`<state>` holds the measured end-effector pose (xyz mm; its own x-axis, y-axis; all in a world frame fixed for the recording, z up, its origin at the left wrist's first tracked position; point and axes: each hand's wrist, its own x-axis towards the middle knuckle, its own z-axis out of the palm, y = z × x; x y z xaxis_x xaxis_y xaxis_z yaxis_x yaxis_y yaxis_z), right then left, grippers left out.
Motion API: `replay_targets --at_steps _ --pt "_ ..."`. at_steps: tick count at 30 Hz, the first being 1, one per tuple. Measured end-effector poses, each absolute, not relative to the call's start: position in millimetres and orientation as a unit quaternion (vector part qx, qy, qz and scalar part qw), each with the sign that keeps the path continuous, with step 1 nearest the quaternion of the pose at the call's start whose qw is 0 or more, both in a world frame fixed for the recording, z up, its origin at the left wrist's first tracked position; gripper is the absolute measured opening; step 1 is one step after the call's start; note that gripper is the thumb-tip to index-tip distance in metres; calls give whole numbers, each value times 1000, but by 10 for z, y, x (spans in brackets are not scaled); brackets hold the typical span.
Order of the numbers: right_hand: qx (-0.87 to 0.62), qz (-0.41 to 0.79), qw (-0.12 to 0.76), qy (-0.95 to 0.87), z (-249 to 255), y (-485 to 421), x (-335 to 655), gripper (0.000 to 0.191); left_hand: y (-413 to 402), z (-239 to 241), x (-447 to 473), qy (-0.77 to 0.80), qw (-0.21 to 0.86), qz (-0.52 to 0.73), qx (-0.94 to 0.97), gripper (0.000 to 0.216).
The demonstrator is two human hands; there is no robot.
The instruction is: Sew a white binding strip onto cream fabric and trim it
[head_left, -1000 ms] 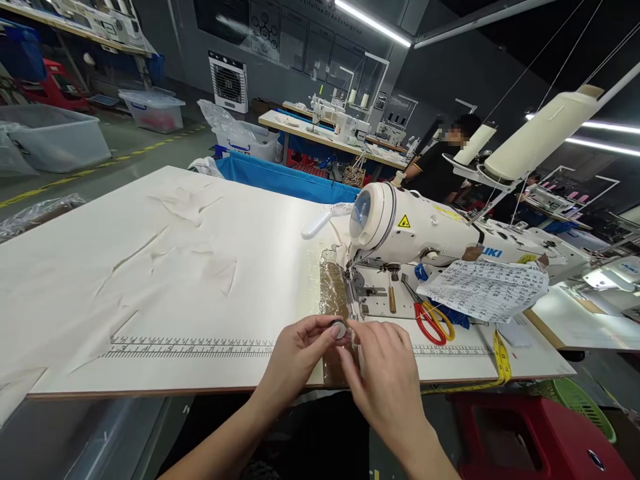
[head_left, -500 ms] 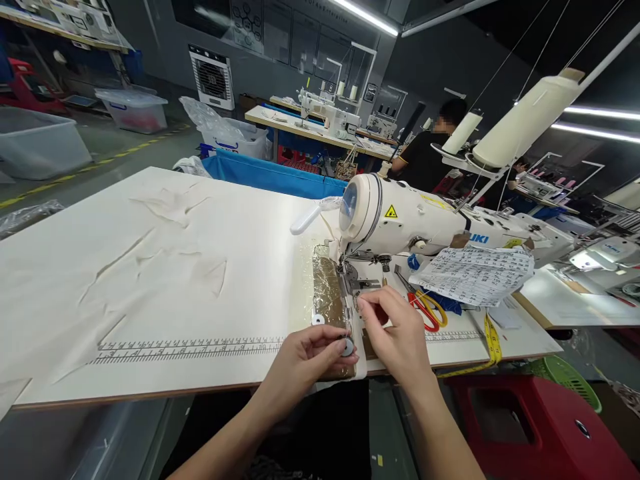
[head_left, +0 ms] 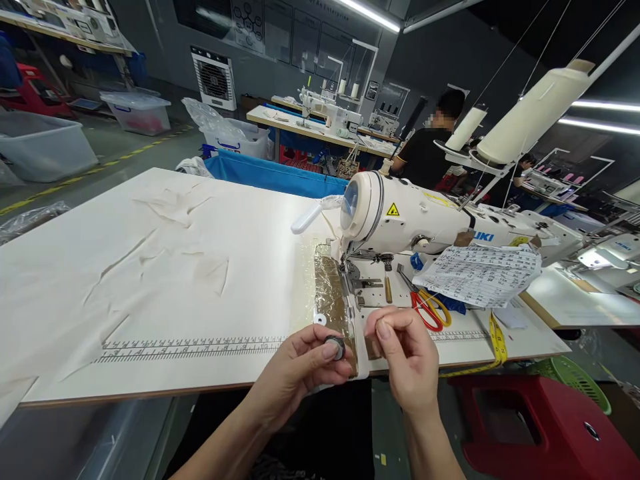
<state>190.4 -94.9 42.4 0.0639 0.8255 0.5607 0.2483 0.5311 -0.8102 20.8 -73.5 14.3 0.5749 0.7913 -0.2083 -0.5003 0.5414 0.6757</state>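
The room is a workshop with a dark grey wall; clock positions are read from the centre of the view, 12 at the top. A large white table with a printed ruler strip extends from 6 o'clock to 10 o'clock. A white JUKI sewing machine with a rounded head stands at 3 o'clock. A red plastic stool is on the floor at 4 o'clock. A cream cone of thread is mounted above the machine at 2 o'clock. A wrinkled white printed sheet hangs against the machine at 3 o'clock. A brown panel under clear glossy film lies beside the needle area.

The left hand is at 6 o'clock, gripping narrowly between thumb and fingers. The right hand, between 4 and 5 o'clock, has thumb and forefinger pinched together; whether a thread lies between them cannot be told. Scissors with red and yellow handles lie at 4 o'clock, near the right hand.

The small round grey disc with a dark rim is held in the left hand, over the front of the panel. A flat white ring rests at its 11 o'clock.

Progress, as judged: the disc is in hand; release and placement are not yet done.
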Motion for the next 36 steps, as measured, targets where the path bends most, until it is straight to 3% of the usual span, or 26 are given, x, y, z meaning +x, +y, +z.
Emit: replay_targets --at_steps 5,8,12,16,22,25,29,36 --pt "-505 69 495 -704 390 -1011 1872 12 -734 114 132 295 762 447 365 30" --pt "-500 41 410 -761 376 -1086 1773 8 -739 64 113 344 667 486 448 22" --pt "-483 36 361 -797 343 -1149 1630 14 -765 16 92 403 568 493 520 20" --pt "-485 8 340 -806 315 -1153 1610 18 -772 17 65 390 580 499 513 23" --pt "-521 11 321 -791 327 -1133 1775 19 -754 29 4 311 704 489 411 19" --pt "-544 17 334 -769 365 -1151 1856 17 -749 19 -36 297 721 491 387 20" --pt "-543 48 431 -720 504 -1228 1931 12 -742 -6 -75 316 710 476 412 18" --pt "-544 -139 560 -609 683 -1187 2102 18 -769 -42 -64 286 738 441 424 12"
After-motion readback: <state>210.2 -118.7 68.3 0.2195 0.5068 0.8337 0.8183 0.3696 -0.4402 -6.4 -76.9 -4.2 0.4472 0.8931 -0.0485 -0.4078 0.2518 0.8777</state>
